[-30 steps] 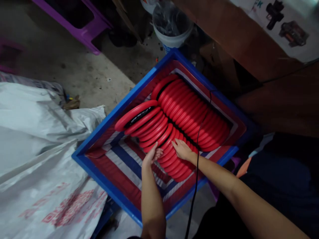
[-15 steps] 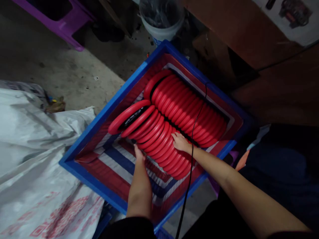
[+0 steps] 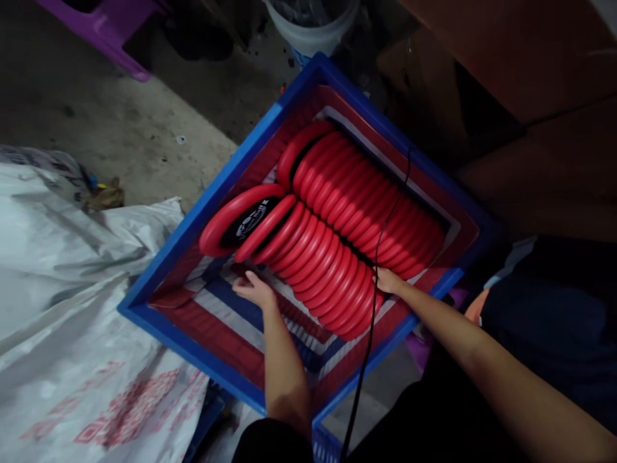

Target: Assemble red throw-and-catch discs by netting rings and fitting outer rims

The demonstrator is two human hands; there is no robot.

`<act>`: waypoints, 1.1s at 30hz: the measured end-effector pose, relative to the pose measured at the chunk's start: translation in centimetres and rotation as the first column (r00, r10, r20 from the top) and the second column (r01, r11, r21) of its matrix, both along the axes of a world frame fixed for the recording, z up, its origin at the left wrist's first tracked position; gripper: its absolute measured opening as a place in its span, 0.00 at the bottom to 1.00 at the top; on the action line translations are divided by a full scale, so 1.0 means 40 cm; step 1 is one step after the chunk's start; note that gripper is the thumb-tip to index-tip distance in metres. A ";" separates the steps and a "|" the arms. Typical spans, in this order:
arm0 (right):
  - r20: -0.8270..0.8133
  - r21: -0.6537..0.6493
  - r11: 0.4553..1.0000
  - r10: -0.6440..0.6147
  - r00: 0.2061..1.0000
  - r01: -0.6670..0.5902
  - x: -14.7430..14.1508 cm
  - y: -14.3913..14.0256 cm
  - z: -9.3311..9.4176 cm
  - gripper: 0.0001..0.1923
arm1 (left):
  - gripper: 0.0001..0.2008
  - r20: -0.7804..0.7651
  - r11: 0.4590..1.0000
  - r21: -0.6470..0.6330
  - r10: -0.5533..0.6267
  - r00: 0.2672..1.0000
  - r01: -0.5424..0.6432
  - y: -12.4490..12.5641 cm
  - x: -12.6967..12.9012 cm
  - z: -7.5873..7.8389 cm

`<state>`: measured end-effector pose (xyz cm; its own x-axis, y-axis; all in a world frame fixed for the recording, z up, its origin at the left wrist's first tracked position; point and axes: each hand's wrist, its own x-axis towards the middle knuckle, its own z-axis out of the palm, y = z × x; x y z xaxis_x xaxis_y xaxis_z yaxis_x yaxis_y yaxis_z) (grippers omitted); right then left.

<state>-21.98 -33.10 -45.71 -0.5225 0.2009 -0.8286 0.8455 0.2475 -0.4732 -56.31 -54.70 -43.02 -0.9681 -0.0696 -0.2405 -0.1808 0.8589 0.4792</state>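
Two bare hands reach down into a blue crate (image 3: 219,190) with a striped lining (image 3: 236,321), around a row of red rings (image 3: 328,270) lying on its side. From where I stand, the left hand (image 3: 255,289) is loosely open, fingers a little curled, apparently holding nothing, just below the row's far-left end. The right hand (image 3: 385,281) is bent in at the row's opposite end, fingertips at the rings; I cannot tell whether they grip or merely press. The row lies between the hands; a second row of red rings (image 3: 371,199) sits just beyond it. Above the left hand, an end ring (image 3: 250,218) with a black printed middle leans outward, fanned away from its neighbours.

Straightening the line well, I judge, calls for both hands: the right bracing its end, the left's open palm flat against the leaning ring, pressing evenly along the row. Pushing from one side alone could let rings topple. A black cord (image 3: 365,360) crosses by the right hand and could snag the fingers, so it is best kept clear.
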 end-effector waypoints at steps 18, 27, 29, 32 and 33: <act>0.108 0.051 0.996 0.068 0.992 -0.073 0.019 -0.019 -0.034 0.22 | 0.50 -0.152 0.707 -0.407 -0.677 0.720 0.579 0.146 -0.126 0.072; -0.006 0.157 0.961 0.231 0.973 -0.227 0.012 -0.115 0.001 0.31 | 0.47 0.024 0.672 -0.374 -0.682 0.731 0.639 0.152 -0.168 0.079; -0.021 0.161 0.950 0.274 0.962 -0.267 0.019 -0.139 0.006 0.39 | 0.48 0.142 0.678 -0.316 -0.658 0.740 0.663 0.154 -0.197 0.065; -0.048 0.155 0.933 0.336 0.941 -0.325 0.029 -0.154 0.009 0.52 | 0.46 0.265 0.691 -0.240 -0.629 0.731 0.682 0.175 -0.215 0.020; -0.064 0.156 0.927 0.355 0.933 -0.342 0.029 -0.156 0.010 0.56 | 0.46 0.274 0.701 -0.229 -0.619 0.736 0.675 0.186 -0.215 0.003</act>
<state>-20.81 -39.34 -45.30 -0.6512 0.1036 -0.7518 0.6498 0.5879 -0.4818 -64.90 -47.26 -42.92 -0.7476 0.4655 -0.4738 0.4227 0.8837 0.2012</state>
